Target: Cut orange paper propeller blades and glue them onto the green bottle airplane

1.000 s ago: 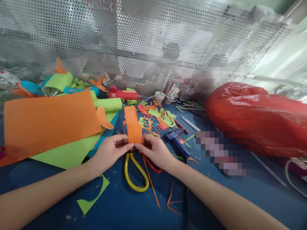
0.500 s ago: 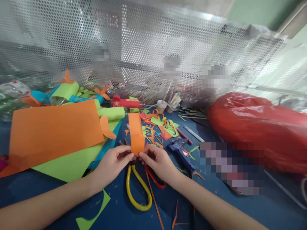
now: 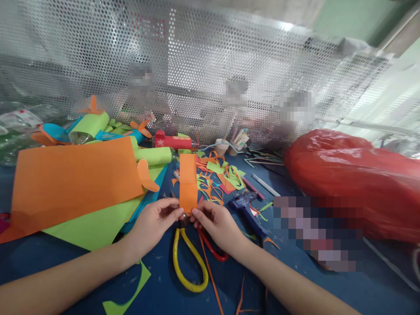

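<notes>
Between my two hands stands an orange paper strip (image 3: 188, 181), with a crease across its middle. My left hand (image 3: 155, 223) pinches its lower left corner between thumb and fingers. The lower right corner is pinched by my right hand (image 3: 215, 221). Below the strip lie scissors with one yellow handle (image 3: 192, 267) and one red handle (image 3: 216, 251); their blades are mostly hidden behind my hands and the paper. A blue glue gun (image 3: 247, 212) rests on the table to the right of my right hand.
Orange and green paper sheets (image 3: 75, 183) cover the left. Behind them lie paper-wrapped bottles, one red (image 3: 175, 142). Coloured scraps (image 3: 216, 168) spread beyond my hands. Cups of sticks (image 3: 238, 142) stand before a perforated metal screen (image 3: 197, 57). A red plastic bag (image 3: 354, 175) bulges at right.
The orange strip has straightened and turned flatter towards me, its top shifting slightly right. Both hands keep their pinch in nearly the same place.
</notes>
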Tool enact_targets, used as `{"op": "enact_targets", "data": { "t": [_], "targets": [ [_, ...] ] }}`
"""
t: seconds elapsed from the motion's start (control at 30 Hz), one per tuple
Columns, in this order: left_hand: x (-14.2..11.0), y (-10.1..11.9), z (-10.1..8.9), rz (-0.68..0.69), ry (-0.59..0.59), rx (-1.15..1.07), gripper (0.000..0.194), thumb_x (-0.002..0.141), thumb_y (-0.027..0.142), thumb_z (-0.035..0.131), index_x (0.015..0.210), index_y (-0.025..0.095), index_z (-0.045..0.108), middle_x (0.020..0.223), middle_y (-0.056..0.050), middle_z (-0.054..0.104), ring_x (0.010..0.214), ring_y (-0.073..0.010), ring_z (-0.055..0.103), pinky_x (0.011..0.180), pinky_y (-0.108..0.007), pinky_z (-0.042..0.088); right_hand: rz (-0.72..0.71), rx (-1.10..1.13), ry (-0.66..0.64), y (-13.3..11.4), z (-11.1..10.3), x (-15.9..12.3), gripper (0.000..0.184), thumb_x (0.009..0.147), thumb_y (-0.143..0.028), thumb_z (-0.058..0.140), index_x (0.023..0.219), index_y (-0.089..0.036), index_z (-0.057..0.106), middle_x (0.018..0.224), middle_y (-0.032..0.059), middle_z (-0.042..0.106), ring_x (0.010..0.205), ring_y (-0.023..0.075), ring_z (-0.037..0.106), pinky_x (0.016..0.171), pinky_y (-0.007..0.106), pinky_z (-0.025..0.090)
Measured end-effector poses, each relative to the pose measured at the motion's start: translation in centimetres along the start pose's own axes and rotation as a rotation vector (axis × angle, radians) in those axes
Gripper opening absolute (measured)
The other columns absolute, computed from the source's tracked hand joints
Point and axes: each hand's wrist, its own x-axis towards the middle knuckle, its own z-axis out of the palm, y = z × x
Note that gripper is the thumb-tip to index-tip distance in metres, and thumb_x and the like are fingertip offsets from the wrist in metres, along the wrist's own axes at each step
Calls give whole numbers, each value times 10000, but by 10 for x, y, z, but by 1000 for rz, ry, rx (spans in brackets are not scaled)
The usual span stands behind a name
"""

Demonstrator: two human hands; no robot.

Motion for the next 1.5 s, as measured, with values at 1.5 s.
{"op": "enact_targets", "data": {
  "t": [1.5],
  "targets": [
    [-1, 5, -1, 1, 27, -118, 246, 831, 368, 598, 910, 162, 709, 715, -6, 659, 592, -143, 554, 600, -258, 466, -193, -117, -10, -5, -2, -3, 427, 770, -151, 658, 1155, -250, 500, 947, 13, 555, 763, 151, 581, 582, 240, 500]
  ]
}}
